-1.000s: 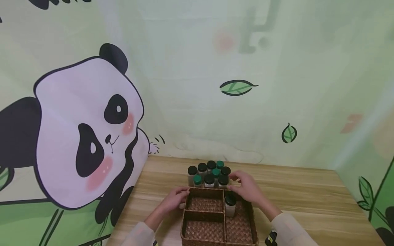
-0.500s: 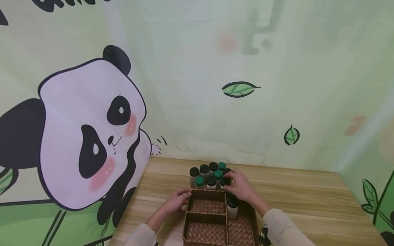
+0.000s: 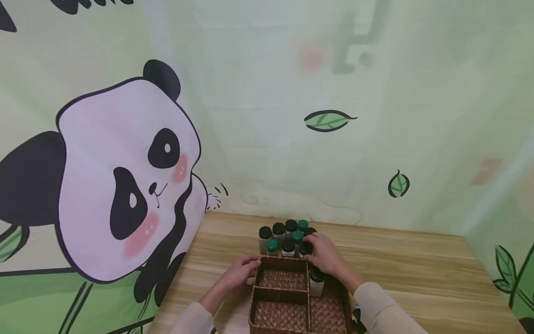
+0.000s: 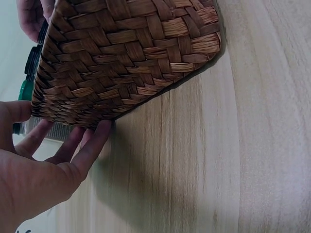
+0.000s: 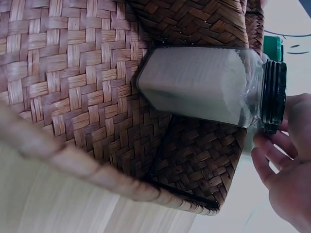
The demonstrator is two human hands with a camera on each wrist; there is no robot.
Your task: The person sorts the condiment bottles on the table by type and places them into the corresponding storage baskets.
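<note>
A brown woven basket [image 3: 288, 293] with three compartments lies on the table. My left hand [image 3: 238, 272] holds its back left corner; in the left wrist view the thumb is at the rim and the fingers [image 4: 92, 145] lie along the outer wall. Inside the right compartment, a glass jar [image 5: 189, 85] of white powder with a black lid stands against the back. Just behind the basket, my right hand [image 3: 327, 254] grips a black-lidded jar [image 3: 305, 248] by its top. That jar is mostly hidden by the hand and the basket wall.
Several jars with black lids and green lids, one a green-lidded jar [image 3: 272, 246], stand close together behind the basket. Wooden table surface [image 3: 409, 273] extends to the right. A panda-printed cloth [image 3: 258, 139] hangs along the table's back edge.
My right hand has shifted left, and its fingers have closed on the black-lidded jar behind the basket. The left hand stays at the basket corner. The head view has shifted slightly.
</note>
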